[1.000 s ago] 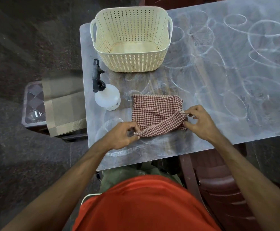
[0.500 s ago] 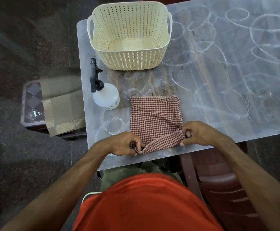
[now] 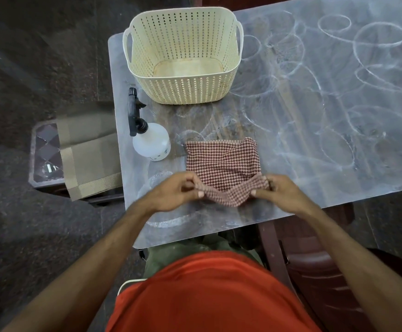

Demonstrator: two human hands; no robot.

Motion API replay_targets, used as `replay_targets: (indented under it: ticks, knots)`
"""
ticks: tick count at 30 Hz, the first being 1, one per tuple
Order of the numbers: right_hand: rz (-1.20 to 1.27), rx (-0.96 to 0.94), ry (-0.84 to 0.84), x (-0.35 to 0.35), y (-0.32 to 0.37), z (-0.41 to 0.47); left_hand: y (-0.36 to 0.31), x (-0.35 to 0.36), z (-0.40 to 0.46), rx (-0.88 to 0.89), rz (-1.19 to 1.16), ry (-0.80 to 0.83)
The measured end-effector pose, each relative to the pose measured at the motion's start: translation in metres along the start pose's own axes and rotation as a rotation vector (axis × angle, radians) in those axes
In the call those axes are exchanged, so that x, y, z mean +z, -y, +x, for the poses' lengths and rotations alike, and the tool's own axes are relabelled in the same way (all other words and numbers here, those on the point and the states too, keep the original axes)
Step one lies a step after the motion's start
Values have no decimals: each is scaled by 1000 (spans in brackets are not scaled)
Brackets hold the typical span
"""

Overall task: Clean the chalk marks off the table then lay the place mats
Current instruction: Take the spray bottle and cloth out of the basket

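A woven checked cloth (image 3: 222, 164), a perforated cream plastic basket (image 3: 183, 56), a translucent plastic spray bottle (image 3: 151, 142), ribbed woven place mats (image 3: 89, 154) and a smooth, slightly glossy table (image 3: 314, 183) dusted with chalk marks (image 3: 379, 34) are seen.

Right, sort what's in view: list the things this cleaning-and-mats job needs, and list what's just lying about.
For the job:
- checked cloth, pinched at its near edge by the left hand and right hand
- spray bottle
- chalk marks on the table
- place mats, on a side stand left of the table

Lying about:
- cream basket, nothing in it
- chair
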State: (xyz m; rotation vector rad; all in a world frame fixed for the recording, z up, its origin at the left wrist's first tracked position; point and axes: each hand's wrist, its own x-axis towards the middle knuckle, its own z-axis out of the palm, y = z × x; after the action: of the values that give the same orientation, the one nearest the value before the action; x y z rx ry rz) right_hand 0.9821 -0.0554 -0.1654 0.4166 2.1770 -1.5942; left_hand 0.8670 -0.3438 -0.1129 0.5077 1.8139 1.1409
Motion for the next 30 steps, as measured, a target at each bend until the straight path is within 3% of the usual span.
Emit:
replay_targets:
  ticks: [3,6,15,19,23,30]
  knots:
    - [238,-13,-98,-31,32,7,-33,-21,6,32,-79,-183]
    - [327,-107,-211,-66,75,17,-72,-44,17,105,-170,-322]
    - [158,-449,-423,-150,198,40,-191,-97,49,397,-143,-565]
    - [145,-512,-457,-156,205,32,-201,-99,43,446,-148,-542]
    - [191,-451,-373,-137,173,17,-169,-88,33,371,-141,-457]
    - [138,-40,-61,-76,46,-9,-33,-24,15,2,-36,-187]
